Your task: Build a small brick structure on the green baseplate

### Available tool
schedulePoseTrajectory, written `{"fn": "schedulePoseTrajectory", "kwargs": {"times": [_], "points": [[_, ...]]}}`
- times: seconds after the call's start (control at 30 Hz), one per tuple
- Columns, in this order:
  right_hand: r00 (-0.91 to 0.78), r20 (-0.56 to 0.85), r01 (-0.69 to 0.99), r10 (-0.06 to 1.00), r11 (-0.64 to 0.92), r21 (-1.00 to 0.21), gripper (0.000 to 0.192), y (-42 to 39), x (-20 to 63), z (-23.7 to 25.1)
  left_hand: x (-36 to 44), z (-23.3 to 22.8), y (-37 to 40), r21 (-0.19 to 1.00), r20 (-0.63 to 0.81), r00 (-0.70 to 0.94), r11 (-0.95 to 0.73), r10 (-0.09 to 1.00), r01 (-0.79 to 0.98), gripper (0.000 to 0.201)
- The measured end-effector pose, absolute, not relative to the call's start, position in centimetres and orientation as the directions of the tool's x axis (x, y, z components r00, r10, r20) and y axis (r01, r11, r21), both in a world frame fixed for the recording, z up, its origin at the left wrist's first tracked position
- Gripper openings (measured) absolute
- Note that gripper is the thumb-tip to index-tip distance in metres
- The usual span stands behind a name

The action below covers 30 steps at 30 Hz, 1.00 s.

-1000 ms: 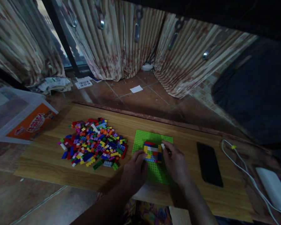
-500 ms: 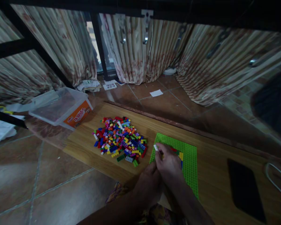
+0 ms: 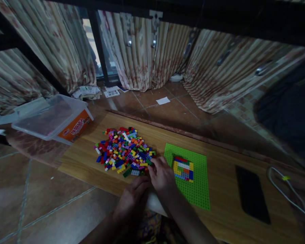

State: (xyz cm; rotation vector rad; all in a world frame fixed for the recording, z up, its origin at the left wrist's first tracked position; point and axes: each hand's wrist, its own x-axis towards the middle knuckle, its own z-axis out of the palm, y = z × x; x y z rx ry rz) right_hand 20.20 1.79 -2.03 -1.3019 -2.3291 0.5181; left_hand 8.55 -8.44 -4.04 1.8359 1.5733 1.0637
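Observation:
My right hand (image 3: 164, 176) is at the right edge of a pile of mixed toy building bricks (image 3: 127, 149), with thumb and index finger closed at a dark green brick (image 3: 149, 162). Beside it, closer to my body, my left hand (image 3: 133, 196) has its fingers curled together; anything inside them is hidden. A green baseplate (image 3: 196, 193) lies to the right of the pile. Built on it is a small block of bricks (image 3: 184, 168) in red, yellow, white, blue, orange and grey.
A clear plastic bin (image 3: 50, 117) with an orange label stands at the left end of the wooden board (image 3: 221, 217). A black flat object (image 3: 252, 193) and a white cable (image 3: 284, 193) lie at the right. Beyond are paper on the floor and striped curtains (image 3: 147, 54).
My right hand has moved left from above the baseplate to the pile, uncovering the built bricks. The white brick in its fingers is no longer seen there. My left hand has shifted left too.

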Motion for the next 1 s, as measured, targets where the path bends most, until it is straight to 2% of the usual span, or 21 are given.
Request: {"fn": "schedulePoseTrajectory", "kwargs": {"times": [0.23, 0.37, 0.5, 0.6, 0.77, 0.83, 0.9, 1.0], "points": [[-0.425, 0.132, 0.777, 0.895, 0.436, -0.454, 0.012, 1.6, 18.9, -2.4, 8.6, -3.9, -8.2, 0.797, 0.235, 0.025, -0.207, 0.972, 0.568, 0.023], [-0.398, 0.163, 0.768, 0.903, 0.425, -0.479, 0.014, 1.3, 18.9, -2.5, 8.7, -4.1, -8.3, 0.782, 0.224, 0.027, -0.196, 0.974, 0.591, 0.022], [-0.347, 0.177, 0.728, 0.921, 0.383, -0.569, 0.014, 1.3, 18.8, -2.3, 8.7, -4.4, -8.3, 0.791, 0.221, 0.011, -0.186, 0.975, 0.583, 0.021], [-0.286, 0.187, 0.635, 0.940, 0.332, -0.698, 0.014, 1.1, 18.9, -1.8, 8.8, -4.3, -8.1, 0.805, 0.211, -0.014, -0.166, 0.977, 0.569, 0.020], [-0.312, 0.024, 0.359, 0.950, 0.141, -0.923, 0.016, 0.4, 20.2, -0.4, 8.8, -3.0, -7.6, 0.864, 0.151, -0.084, -0.090, 0.985, 0.496, 0.018], [-0.323, -0.023, 0.287, 0.946, 0.074, -0.955, 0.013, 0.0, 21.1, 0.2, 8.8, -2.1, -7.4, 0.897, 0.092, -0.148, -0.017, 0.985, 0.442, 0.019], [-0.310, -0.059, 0.288, 0.949, 0.034, -0.957, 0.009, -0.3, 22.3, 0.6, 9.0, -1.3, -7.2, 0.933, 0.019, -0.210, 0.058, 0.978, 0.355, 0.021], [-0.311, -0.032, 0.316, 0.950, 0.072, -0.946, 0.010, -0.9, 24.1, 0.9, 9.9, -0.6, -6.6, 0.981, -0.095, -0.243, 0.133, 0.965, 0.145, 0.027]]}}
